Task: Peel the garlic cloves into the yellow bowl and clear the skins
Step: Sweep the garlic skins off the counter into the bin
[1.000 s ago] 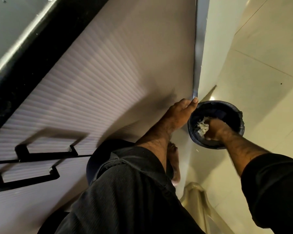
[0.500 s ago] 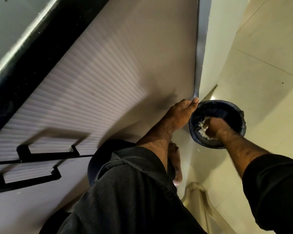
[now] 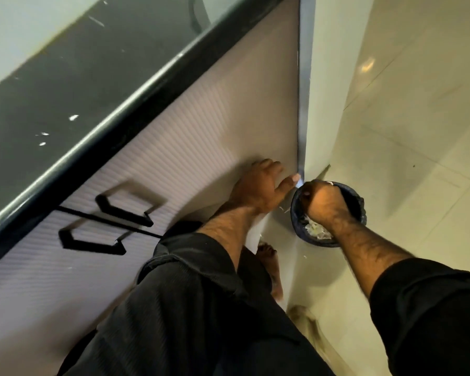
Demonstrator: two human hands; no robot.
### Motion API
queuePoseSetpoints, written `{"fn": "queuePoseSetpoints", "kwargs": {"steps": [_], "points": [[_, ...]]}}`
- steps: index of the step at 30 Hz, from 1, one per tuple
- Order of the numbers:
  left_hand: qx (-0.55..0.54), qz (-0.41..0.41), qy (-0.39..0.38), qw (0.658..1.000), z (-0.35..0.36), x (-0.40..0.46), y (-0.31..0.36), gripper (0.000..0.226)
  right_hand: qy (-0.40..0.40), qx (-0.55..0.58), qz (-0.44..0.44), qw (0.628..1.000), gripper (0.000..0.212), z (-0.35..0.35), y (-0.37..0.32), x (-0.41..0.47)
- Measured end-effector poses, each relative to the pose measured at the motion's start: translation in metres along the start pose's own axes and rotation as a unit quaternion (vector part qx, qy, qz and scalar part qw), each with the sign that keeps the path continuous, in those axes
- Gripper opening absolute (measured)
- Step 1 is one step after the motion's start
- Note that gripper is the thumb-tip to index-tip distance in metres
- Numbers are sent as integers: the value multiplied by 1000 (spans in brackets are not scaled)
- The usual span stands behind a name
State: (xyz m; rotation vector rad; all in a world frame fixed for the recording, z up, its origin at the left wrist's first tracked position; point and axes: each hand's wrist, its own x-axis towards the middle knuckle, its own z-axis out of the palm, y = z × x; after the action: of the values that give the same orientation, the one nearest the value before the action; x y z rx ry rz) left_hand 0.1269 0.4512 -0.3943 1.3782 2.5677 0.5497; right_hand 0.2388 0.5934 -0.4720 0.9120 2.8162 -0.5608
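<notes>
My right hand [image 3: 323, 204] reaches down into a small dark bin [image 3: 360, 210] lined with a dark bag, on the floor by the cabinet corner. Its fingers are curled near the bin's far left rim; whether they hold anything is hidden. White garlic skins [image 3: 316, 230] lie inside the bin beside my wrist. My left hand is out of view. No yellow bowl or garlic cloves show in this view.
A bare foot [image 3: 258, 188] on a raised leg rests against the ribbed white cabinet door [image 3: 201, 137], toes near the bin. The other foot [image 3: 272, 270] stands on the pale tiled floor [image 3: 418, 131]. Black handles [image 3: 114, 229] and the dark countertop [image 3: 65, 85] lie left.
My right hand has shifted across the bin toward its far left rim, leaving the skins lying by my wrist. The view has tilted up, showing the countertop.
</notes>
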Motion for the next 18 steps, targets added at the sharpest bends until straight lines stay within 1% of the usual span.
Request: {"fn": "queuePoseSetpoints", "kwargs": {"steps": [2, 4, 5, 7, 9, 11, 14, 16, 17, 18], "points": [[116, 80, 38, 989, -31, -10, 6, 45, 90, 30, -37, 995, 13, -27, -15, -17], [184, 136, 87, 970, -65, -25, 12, 32, 161, 59, -76, 982, 15, -50, -33, -31], [206, 150, 114, 960, -81, -33, 15, 28, 198, 75, -90, 973, 16, -60, -41, -36], [250, 165, 169, 939, -115, -56, 21, 28, 277, 118, -121, 946, 14, -80, -60, -50], [293, 166, 216, 916, -151, -78, 24, 28, 341, 153, -170, 912, 11, -105, -84, -63], [332, 162, 260, 892, -186, -100, 26, 28, 397, 174, -237, 870, 12, -134, -114, -76], [370, 150, 303, 865, -229, -133, 30, 31, 466, 198, -294, 811, 15, -176, -159, -95], [379, 117, 343, 852, -254, -156, 30, 32, 494, 205, -323, 781, 16, -203, -189, -104], [374, 92, 362, 849, -263, -162, 29, 32, 494, 202, -342, 774, 19, -216, -200, -104], [369, 57, 386, 844, -278, -172, 24, 31, 478, 191, -365, 776, 25, -228, -217, -105]]}}
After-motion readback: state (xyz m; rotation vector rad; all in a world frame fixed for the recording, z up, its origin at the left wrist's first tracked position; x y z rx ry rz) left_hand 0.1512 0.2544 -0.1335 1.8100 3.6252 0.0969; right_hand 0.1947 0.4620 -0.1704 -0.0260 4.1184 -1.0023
